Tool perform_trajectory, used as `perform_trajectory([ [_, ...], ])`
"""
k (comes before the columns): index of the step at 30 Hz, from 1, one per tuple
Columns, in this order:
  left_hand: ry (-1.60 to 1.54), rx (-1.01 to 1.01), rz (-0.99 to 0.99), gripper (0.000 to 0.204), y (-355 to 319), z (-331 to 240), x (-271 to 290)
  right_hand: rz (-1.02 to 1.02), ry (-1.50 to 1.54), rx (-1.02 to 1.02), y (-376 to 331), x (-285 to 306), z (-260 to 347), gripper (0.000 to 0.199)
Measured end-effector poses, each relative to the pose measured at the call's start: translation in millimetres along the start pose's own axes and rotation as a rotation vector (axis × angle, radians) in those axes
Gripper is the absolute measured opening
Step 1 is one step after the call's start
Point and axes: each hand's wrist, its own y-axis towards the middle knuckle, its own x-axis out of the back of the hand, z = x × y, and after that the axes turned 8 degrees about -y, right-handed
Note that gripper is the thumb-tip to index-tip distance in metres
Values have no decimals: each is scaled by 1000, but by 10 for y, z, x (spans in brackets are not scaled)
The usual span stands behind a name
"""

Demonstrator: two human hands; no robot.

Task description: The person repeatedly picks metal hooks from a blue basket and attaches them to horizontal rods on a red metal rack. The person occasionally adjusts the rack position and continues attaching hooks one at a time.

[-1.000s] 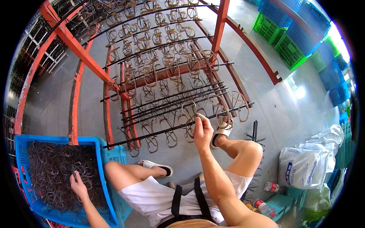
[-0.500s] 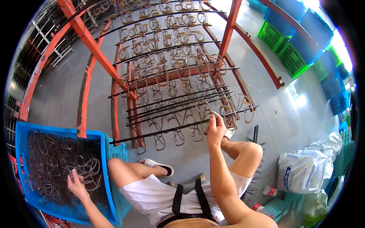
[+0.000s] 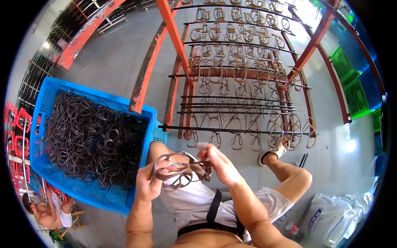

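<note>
Left hand (image 3: 148,185) grips bunch of dark loop frames (image 3: 180,170) over lap, beside blue crate (image 3: 142,182). Right hand (image 3: 218,163) pinches bunch's right end. Advice: peel single frame, keep the others clamped, untangle before reaching rack rod (image 3: 231,130).

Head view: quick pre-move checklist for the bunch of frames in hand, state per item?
1. Left hand grips the bunch of dark frames: ok.
2. Right hand on the bunch's right end: ok.
3. One frame separated from the bunch: cannot tell, the loops overlap.
4. Free space on the nearest rack rod: ok, gaps between the hung frames.
5. Blue crate stocked and beside the left arm: ok.
</note>
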Motion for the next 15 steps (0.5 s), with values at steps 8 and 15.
perform_trajectory([
  [8,120,-135,276,11,153,81,-223,-59,-833,462,-271,172,-184,38],
  [15,-305,131,443,14,242,274,-235,-151,-522,558,-281,190,-309,41],
])
